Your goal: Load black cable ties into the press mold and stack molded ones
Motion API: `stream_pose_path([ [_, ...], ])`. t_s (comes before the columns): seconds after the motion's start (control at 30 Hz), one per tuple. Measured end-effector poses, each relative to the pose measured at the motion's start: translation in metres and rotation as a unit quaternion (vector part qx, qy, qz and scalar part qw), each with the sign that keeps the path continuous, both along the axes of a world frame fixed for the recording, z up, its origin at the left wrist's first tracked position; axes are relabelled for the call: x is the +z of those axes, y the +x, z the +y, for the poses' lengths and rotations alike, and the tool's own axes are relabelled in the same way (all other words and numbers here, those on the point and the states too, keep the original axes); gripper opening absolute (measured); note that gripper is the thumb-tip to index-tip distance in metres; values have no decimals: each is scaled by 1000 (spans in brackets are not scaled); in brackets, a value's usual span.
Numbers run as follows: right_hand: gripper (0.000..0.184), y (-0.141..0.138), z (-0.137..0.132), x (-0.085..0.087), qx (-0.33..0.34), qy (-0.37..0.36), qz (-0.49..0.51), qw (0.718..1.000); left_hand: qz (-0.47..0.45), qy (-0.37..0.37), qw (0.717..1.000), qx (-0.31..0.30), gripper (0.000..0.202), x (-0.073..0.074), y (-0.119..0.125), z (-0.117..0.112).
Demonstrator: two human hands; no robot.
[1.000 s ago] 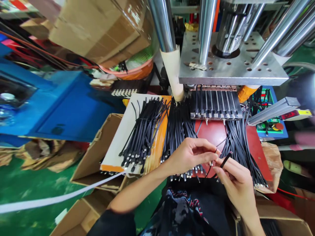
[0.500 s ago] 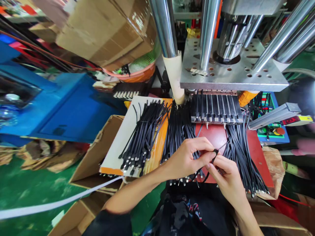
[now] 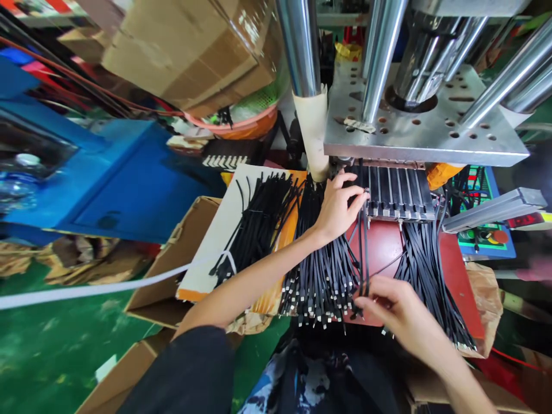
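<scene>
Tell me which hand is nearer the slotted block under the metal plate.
Left. The left hand is at the left end of the slotted block; the right hand is apart from it, nearer the person's body, by the lower ends of black cables.

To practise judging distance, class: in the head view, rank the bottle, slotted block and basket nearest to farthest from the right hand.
1. Slotted block, ahead of the right hand.
2. Basket, farther back, left.
3. Bottle, far left.

Hands, two: left hand (image 3: 338, 211), right hand (image 3: 394, 302); black cable piles (image 3: 321, 267), three, strands past counting; holed metal plate (image 3: 425, 135), one; control panel (image 3: 483, 246), one; strap (image 3: 107, 292), one.
</scene>
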State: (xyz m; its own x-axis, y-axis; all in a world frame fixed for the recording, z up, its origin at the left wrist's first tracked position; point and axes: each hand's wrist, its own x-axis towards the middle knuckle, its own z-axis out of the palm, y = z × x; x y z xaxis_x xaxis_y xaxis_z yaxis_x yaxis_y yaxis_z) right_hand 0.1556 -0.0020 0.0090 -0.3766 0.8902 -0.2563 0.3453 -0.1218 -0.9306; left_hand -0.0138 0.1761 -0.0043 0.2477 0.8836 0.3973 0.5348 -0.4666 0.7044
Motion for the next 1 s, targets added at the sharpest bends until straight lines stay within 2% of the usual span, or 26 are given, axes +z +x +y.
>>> stream_pose_path([
  [0.1, 50, 29, 63, 26, 3, 58, -35, 998, 35, -2, 999, 39, 20, -13, 8, 36],
  [0.2, 50, 45, 136, 37, -43, 121, -47, 991, 38, 2, 998, 49, 20, -20, 12, 60],
  [0.3, 48, 46, 190, 34, -55, 146, -57, 986, 12, 55, 998, 41, 37, -23, 3, 58],
  [0.37, 50, 44, 211, 27, -50, 144, -59, 987, 18, 109, 993, -28, 45, -24, -10, 43],
  [0.4, 52, 42, 217, 24, -47, 141, -60, 987, 39, 137, 986, -86, 45, -24, -18, 35],
  [0.47, 52, 40, 224, 18, -41, 141, -70, 987, 107, 191, 953, -209, 43, -23, -32, 21],
  [0.53, 50, 38, 226, 14, -42, 154, -92, 983, 173, 231, 918, -272, 43, -22, -40, 14],
  [0.63, 48, 37, 225, 11, -69, 191, -121, 972, 210, 256, 904, -272, 46, -22, -42, 15],
  [0.9, 48, 39, 228, 9, -23, 218, -94, 971, 194, 253, 906, -277, 43, -27, -41, 19],
  [1.0, 43, 38, 227, 4, -47, 252, -111, 960, 204, 249, 909, -265, 42, -25, -38, 18],
])
